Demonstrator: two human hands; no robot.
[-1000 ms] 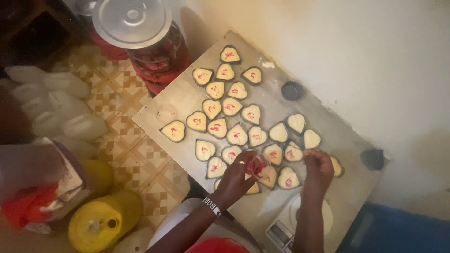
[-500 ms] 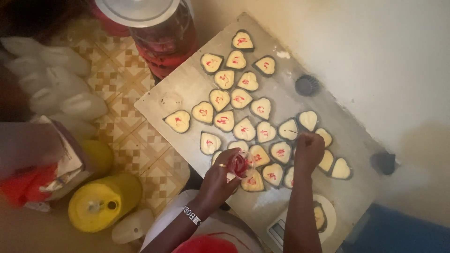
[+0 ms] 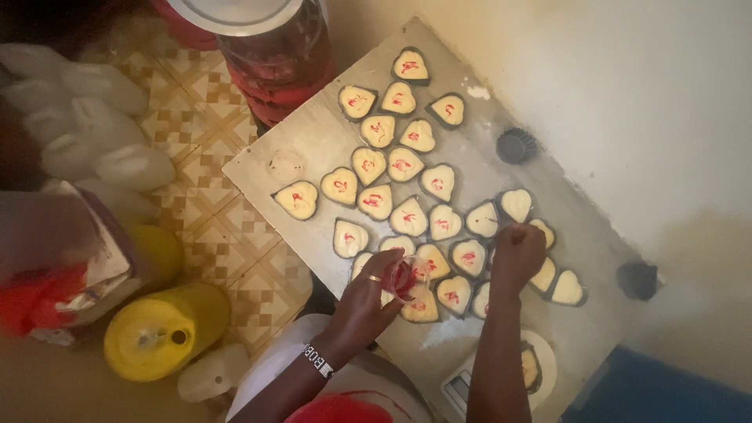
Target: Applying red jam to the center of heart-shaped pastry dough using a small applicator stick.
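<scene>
The left hand [image 3: 366, 301] curls around a small clear cup [image 3: 407, 276] with red liquid or paste inside, fingers wrapped on its side and a ring showing on one finger. The cup sits just above the heart-shaped moulds [image 3: 407, 215] near the front edge of the metal board [image 3: 313, 149], tipped a little toward the right. It is see-through, smeared red on its wall, and small enough to fit inside the curled fingers.

The right hand [image 3: 517, 254] is closed into a loose fist over the moulds toward the board's right side; whether it pinches anything cannot be told, since the fingertips are hidden beneath the knuckles.

The moulds are dark-rimmed hearts filled with pale yellow batter, most marked with a red squiggle on top. A few near the right hand, along the right edge, are plain yellow. They lie in loose rows running from the far corner toward the front edge.

A small dark fluted cup [image 3: 516, 145] sits empty by the far right edge. A red-filled jar [image 3: 274, 55] with a metal lid stands off the board's far left corner, and a yellow container [image 3: 160, 333] rests on the tiled floor [image 3: 211, 235] to the left.
</scene>
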